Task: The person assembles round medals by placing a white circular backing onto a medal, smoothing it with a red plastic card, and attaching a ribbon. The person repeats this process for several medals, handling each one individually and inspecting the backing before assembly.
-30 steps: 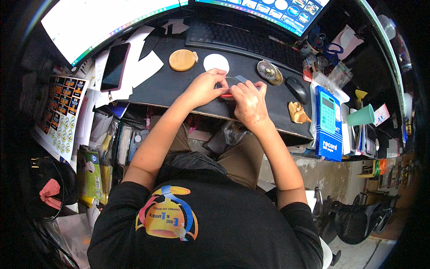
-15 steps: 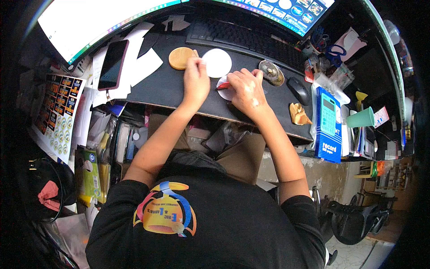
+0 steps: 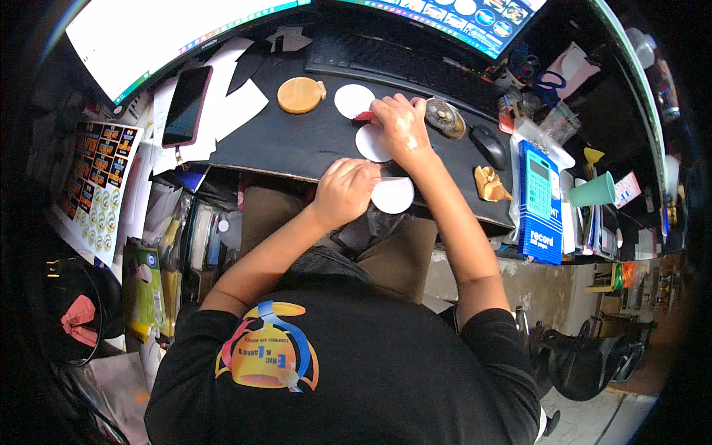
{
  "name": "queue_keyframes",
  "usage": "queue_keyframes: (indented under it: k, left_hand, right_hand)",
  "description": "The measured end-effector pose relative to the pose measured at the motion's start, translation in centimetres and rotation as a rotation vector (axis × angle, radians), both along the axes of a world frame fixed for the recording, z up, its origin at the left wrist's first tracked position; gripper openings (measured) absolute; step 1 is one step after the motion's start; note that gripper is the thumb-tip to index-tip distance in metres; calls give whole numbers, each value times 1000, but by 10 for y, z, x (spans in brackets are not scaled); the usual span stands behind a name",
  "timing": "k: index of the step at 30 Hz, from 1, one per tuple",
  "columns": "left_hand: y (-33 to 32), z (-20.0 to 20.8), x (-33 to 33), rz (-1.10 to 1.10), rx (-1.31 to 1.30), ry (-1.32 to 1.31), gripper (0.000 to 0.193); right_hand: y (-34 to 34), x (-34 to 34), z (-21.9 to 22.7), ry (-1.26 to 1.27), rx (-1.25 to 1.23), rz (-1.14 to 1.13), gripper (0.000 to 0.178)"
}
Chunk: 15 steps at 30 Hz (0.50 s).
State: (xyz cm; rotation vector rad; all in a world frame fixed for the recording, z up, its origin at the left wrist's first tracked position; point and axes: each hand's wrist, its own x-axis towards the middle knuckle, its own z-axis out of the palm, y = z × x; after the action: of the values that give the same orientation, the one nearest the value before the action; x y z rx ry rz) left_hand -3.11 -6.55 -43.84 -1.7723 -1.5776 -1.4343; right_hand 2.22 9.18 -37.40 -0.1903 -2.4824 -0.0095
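Observation:
My left hand [image 3: 345, 191] is closed on the edge of a white paper disc [image 3: 392, 196], held just off the desk's front edge. My right hand [image 3: 403, 127] is over the desk, its fingers closed round a slim red object [image 3: 365, 116] that is mostly hidden. Under its fingers lies a second white disc [image 3: 373, 144]. Beyond that is a third white disc [image 3: 354, 101]. A gold-coloured round medal [image 3: 299, 96] with a small tab lies to their left. Right of my right hand is a darker, ornate metal medal [image 3: 444, 117].
Keyboard [image 3: 400, 83] and monitors stand at the back. A mouse [image 3: 489, 147], crumpled brown paper [image 3: 490, 184] and a calculator [image 3: 540, 178] on a blue record book [image 3: 539, 239] are at right, near a green cup [image 3: 593, 190]. Left, a phone [image 3: 187, 106] rests on papers.
My left hand has come toward me from beside the gold-coloured medal, bringing a white disc past the desk edge. My right hand and the red object have shifted slightly away from me.

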Motion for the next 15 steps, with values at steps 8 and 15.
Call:
queue_keyframes:
  k: [8,15]
  left_hand:
    - [-2,0,-1,-3,-48,18,13]
    - [0,-4,1,7,-33,-30,12]
  right_hand:
    - [-24,47,19,-209,-74,16,14]
    - [-8,17,9,-114,-63,0,9]
